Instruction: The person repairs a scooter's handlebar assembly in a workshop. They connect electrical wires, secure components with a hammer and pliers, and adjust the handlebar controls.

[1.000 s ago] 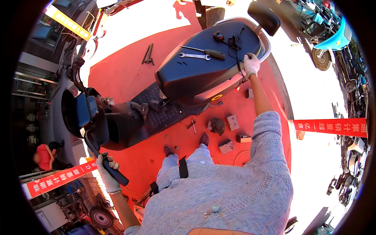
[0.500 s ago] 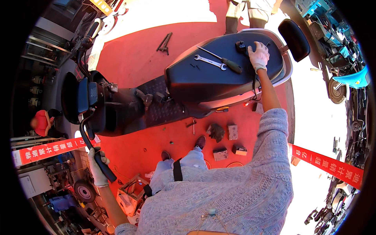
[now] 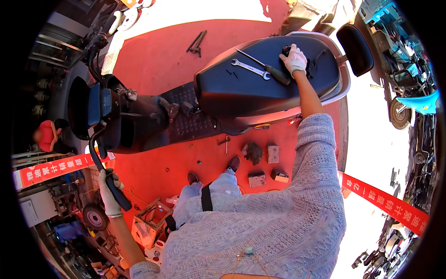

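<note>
A scooter with a long black seat (image 3: 260, 88) stands crosswise in front of me. Low at the left, my gloved left hand (image 3: 110, 193) is wrapped round the black handlebar grip (image 3: 120, 195). My gloved right hand (image 3: 295, 60) is over the rear half of the seat, its fingers curled on a small black part (image 3: 286, 48) that it mostly hides. A thin black cord (image 3: 319, 55) lies just right of that hand. Left of it rest a screwdriver (image 3: 278, 74) with a dark green handle, an open-end wrench (image 3: 251, 69) and two small dark screws (image 3: 232, 73).
A black backrest (image 3: 355, 49) rises behind the seat. Work gloves (image 3: 173, 109) lie on the footboard (image 3: 183, 128). On the red floor are a metal stand (image 3: 197, 43), a hammer (image 3: 226, 143), a dark crumpled thing (image 3: 252, 153) and several small boxes (image 3: 273, 153). An orange crate (image 3: 147, 225) stands near my left arm.
My right hand has shifted left and closed over the small black part. The cord that hung over the seat's near side no longer shows there. My left hand keeps its hold.
</note>
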A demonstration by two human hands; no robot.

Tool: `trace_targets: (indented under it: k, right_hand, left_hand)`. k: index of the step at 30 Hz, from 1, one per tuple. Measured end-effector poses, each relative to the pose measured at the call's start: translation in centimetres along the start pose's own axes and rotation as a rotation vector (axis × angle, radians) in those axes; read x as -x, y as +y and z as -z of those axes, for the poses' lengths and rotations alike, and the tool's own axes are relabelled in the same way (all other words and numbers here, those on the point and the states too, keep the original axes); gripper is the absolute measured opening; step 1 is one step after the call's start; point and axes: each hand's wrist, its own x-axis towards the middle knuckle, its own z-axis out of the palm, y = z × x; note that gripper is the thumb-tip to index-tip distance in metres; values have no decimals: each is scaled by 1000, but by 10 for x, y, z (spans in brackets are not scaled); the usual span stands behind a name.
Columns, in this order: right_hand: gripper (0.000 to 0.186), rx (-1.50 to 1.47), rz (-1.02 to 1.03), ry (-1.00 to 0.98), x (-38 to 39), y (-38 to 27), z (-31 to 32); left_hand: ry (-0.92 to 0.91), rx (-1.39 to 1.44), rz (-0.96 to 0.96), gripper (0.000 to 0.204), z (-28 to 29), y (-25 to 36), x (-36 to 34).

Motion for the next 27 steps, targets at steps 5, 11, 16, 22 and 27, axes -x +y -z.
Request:
trace_targets:
  k: [5,11,16,22,27]
  right_hand:
    - [34,-44,145,457,5,17,31]
    - [50,379,286,-176,13,99,59]
    - [31,373,556,16,27,125,35]
    - [35,-17,414,67,40,168,20]
    - [25,-230,378,240,79,184,60]
  left_hand:
    - [14,-10,-11,29,-1,-2,2]
    - [4,18,10,30,8,-7,0]
    - [15,-35,-22,35,-1,2,-3]
    - [-21,64,-43,61,12,-4,5]
    - [-48,120,-45,55,13,-5,1]
